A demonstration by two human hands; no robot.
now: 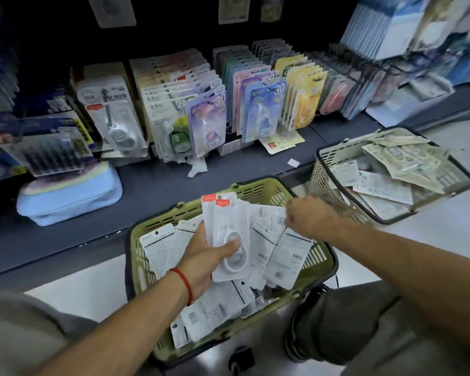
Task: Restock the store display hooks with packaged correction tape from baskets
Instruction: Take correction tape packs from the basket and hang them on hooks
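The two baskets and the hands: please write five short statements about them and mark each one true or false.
1. The left hand holds a few white packs. True.
2. The green basket is empty. False: it holds many white packs.
3. The right hand reaches over the green basket. True.
4. The beige basket stands to the left of the green one. False: it stands to the right.
5. A light blue pouch lies on the shelf. True.
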